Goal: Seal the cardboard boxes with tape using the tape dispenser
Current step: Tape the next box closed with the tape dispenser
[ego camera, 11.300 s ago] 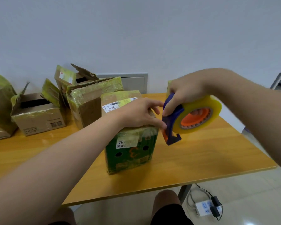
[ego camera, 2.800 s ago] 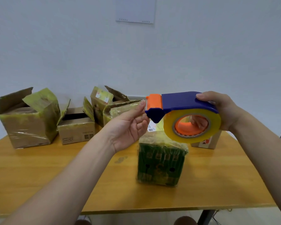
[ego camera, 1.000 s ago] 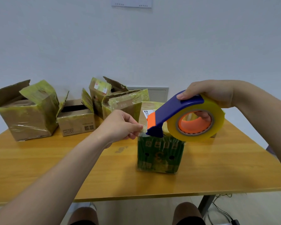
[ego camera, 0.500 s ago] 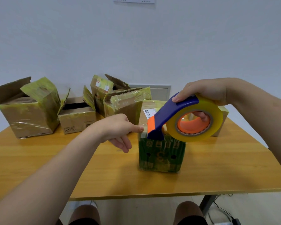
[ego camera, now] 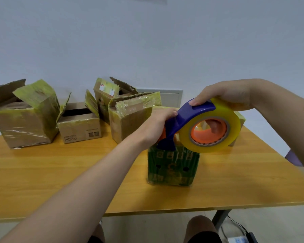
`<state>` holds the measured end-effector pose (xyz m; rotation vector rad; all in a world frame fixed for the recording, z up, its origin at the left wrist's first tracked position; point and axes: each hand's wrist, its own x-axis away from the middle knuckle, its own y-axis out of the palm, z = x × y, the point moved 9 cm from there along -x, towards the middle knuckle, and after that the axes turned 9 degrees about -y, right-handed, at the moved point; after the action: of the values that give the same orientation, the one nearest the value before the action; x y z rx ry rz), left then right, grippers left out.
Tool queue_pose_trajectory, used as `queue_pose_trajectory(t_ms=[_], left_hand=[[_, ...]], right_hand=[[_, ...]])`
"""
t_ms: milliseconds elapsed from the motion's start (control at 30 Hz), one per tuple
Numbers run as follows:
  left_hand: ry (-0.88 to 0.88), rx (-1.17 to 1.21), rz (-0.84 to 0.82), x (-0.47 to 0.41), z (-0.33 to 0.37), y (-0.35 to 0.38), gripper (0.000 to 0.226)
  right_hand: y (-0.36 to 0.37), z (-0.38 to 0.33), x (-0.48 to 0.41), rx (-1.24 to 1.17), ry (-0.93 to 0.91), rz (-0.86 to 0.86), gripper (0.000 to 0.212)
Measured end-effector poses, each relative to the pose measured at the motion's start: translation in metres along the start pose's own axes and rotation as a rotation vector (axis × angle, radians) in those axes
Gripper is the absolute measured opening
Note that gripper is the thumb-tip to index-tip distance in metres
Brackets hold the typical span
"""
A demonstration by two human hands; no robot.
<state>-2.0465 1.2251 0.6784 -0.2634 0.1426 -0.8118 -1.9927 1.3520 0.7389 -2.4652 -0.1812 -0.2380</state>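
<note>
Taping the green box [ego camera: 172,165] on the table [ego camera: 60,172]
Open cardboard boxes [ego camera: 25,120] stand back left. Our left hand [ego camera: 154,127] meets the nose of the tape dispenser [ego camera: 195,111] atop the green box; its fingers are hidden, so we cannot tell its grip. Our right hand [ego camera: 226,95] clamps the dispenser's handle.

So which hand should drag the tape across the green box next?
The right hand: it grips the tape dispenser, whose nose sits at the top front edge of the green box. The left hand is at that nose, likely better for holding the tape end down.
</note>
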Motion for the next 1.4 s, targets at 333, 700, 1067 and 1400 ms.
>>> queue_pose_trajectory(t_ms=[333,700,1067,1400], left_hand=[[0.039,-0.007,-0.154,-0.003,-0.018,0.002,0.043],[0.107,-0.278,0.006,-0.006,-0.004,0.009,0.049],[-0.08,-0.299,-0.312,-0.008,-0.018,0.021,0.05],[-0.025,-0.455,-0.198,-0.015,-0.013,0.027,0.039]], right_hand=[[-0.003,0.004,0.0,-0.007,-0.1,0.102,0.063],[-0.025,0.001,0.028,0.032,-0.16,0.162,0.037],[-0.011,0.016,0.024,0.018,-0.154,0.11,0.019],[-0.03,0.023,0.044,-0.039,-0.169,0.156,0.019]])
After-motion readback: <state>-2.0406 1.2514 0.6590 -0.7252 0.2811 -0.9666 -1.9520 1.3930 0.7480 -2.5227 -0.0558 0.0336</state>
